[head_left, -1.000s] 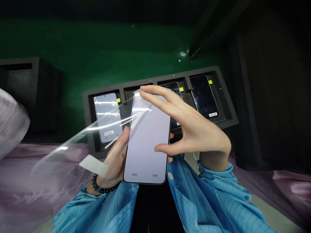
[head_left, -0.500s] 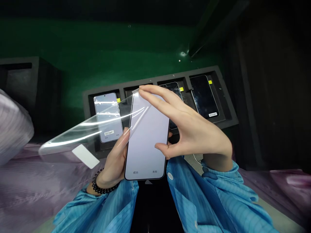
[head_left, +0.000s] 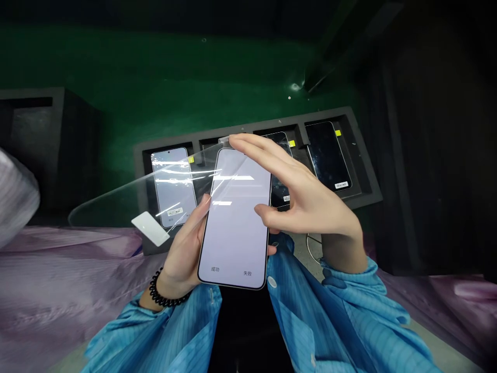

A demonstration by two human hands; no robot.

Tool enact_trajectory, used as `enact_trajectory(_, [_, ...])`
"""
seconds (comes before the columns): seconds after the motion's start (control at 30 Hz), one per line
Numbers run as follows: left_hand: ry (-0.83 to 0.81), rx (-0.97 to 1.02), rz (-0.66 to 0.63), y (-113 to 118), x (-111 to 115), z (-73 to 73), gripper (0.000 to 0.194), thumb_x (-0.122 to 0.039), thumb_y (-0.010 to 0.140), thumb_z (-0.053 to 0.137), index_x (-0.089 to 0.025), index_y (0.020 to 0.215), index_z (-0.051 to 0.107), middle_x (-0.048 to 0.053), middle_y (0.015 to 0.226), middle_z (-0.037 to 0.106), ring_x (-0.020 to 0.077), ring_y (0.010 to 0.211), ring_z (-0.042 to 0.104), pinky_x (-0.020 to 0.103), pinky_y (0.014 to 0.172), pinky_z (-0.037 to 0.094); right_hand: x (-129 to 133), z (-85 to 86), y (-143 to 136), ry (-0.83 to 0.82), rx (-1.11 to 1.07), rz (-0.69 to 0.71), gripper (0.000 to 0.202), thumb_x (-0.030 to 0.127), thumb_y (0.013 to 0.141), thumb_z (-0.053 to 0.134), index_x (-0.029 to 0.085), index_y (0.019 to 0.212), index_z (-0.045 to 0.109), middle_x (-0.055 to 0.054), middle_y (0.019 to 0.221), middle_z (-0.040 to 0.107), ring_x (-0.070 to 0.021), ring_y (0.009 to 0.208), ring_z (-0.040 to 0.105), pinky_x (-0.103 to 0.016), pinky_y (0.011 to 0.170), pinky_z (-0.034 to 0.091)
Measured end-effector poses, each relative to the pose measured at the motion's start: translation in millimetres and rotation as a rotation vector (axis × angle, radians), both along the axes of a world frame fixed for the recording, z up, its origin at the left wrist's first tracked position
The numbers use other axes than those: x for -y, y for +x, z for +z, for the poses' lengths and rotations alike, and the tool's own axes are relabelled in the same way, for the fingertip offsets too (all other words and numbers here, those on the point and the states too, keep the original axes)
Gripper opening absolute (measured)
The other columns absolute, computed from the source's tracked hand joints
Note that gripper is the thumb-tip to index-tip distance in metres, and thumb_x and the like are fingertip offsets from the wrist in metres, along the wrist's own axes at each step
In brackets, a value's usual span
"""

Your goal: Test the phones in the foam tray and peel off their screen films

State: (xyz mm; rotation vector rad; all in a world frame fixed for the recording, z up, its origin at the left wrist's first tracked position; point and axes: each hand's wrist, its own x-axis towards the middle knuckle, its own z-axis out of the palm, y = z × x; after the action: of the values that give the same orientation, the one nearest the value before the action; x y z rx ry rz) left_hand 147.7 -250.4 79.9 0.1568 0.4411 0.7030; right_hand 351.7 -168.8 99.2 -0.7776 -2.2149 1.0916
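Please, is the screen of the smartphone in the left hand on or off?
On: the smartphone in the left hand shows a bright, pale lilac display, with dark characters near its lower edge.

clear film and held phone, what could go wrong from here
In this view the clear film overlaps a lit phone in the tray and might cling there. The thumb of the right hand is close to the held phone and could smudge its screen. If the left hand loosens its grip, the held phone might slip.

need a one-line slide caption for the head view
Left hand holds a lit phone, right hand has clear film at its fingertips, a tray of other phones beyond.
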Motion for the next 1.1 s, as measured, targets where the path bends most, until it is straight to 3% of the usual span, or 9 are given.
enact_trajectory(0.4, [-0.011, 0.008, 0.022, 0.4, -0.3, 1.1, 0.054, -0.061, 0.103, 0.042, -0.025, 0.135, 0.065, 0.009, 0.12, 0.076, 0.0288, 0.104, 0.076, 0.042, 0.093, 0.062, -5.2, -5.4, 0.2, -0.06, -0.01, 0.027, 0.079, 0.019, 0.08, 0.063, 0.028, 0.155, 0.039, -0.006, 0.164, 0.038, -0.033, 0.155, 0.029, -0.059, 0.125, 0.032])
enact_trajectory(0.7, [0.003, -0.017, 0.037, 0.4, 1.2, -1.7, 0.058, -0.064, 0.103, 0.036, -0.026, 0.135, 0.065, 0.008, 0.121, 0.076, 0.029, 0.106, 0.075, 0.043, 0.095, 0.061, -9.3, -8.8, 0.0, -0.074, -0.026, 0.042, 0.073, 0.029, 0.085, 0.067, 0.028, 0.154, 0.043, -0.005, 0.163, 0.04, -0.034, 0.156, 0.028, -0.06, 0.127, 0.027])
enact_trajectory(1.1, [-0.032, -0.138, 0.043, 2.0, -0.7, 3.5, 0.056, -0.066, 0.099, 0.044, -0.027, 0.135, 0.064, 0.005, 0.126, 0.074, 0.0289, 0.101, 0.076, 0.048, 0.095, 0.062, -9.9, 2.3, -2.6, -0.133, -0.038, -0.038, 0.068, 0.036, 0.08, 0.078, 0.033, 0.144, 0.055, 0.0, 0.156, 0.051, -0.0352, 0.151, 0.038, -0.059, 0.125, 0.034])
